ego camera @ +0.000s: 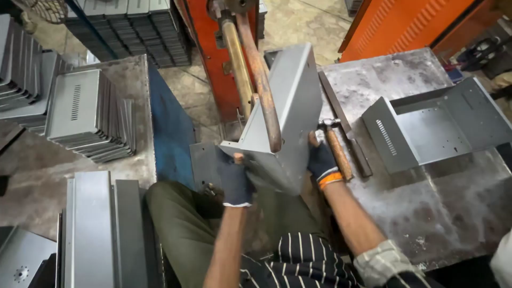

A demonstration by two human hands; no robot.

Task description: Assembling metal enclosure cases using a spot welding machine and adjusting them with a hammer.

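Both gloved hands hold a bent grey sheet-metal panel (288, 114) up under the copper welder arms (256, 74).

The left hand (236, 184) has its fingers clenched on the panel's lower corner, and the right hand (321, 160) grips its right edge, so the folded seam seems to sit square between the arms. Just beyond the right fingers a wooden-handled hammer (337, 149) lies on the worn steel tabletop (426, 202), near a finished grey metal box (437, 125). Stacked grey panels (88, 114) wait well left of the left fingers.
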